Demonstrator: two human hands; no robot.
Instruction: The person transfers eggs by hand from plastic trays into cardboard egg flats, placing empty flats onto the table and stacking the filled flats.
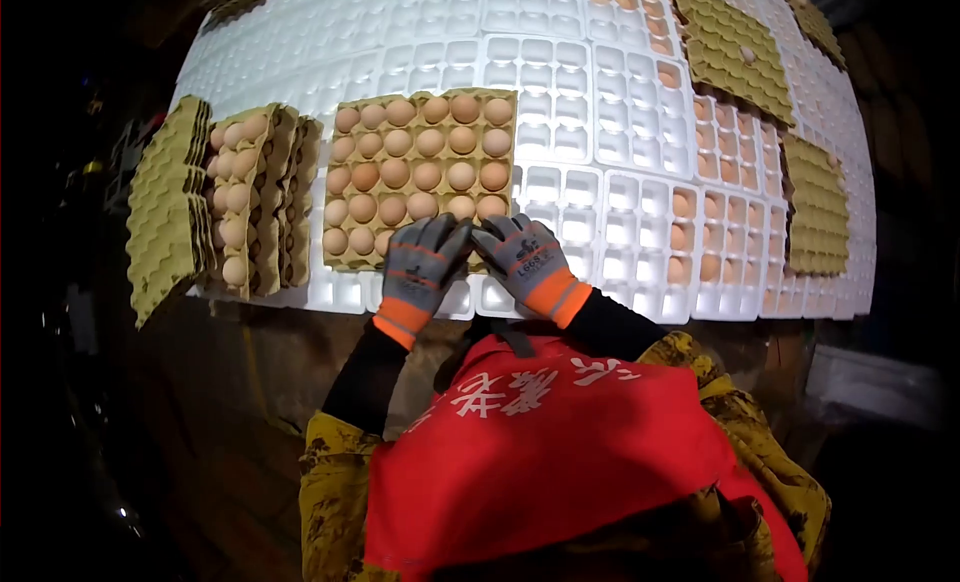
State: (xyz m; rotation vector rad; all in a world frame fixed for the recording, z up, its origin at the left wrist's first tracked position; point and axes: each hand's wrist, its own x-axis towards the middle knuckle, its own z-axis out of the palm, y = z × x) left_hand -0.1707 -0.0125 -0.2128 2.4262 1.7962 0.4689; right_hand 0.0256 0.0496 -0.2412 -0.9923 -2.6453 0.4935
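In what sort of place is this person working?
Probably an egg sorting or packing area, though I cannot tell which: there are round light-brown eggs, bumpy yellowish cardboard-like trays, and many white plastic-looking trays with square cells, set side by side.

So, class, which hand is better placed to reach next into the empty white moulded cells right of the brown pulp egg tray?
The grey-gloved right hand, probably: it overlaps the right edge of the tray, beside those cells; the left hand sits further from them.
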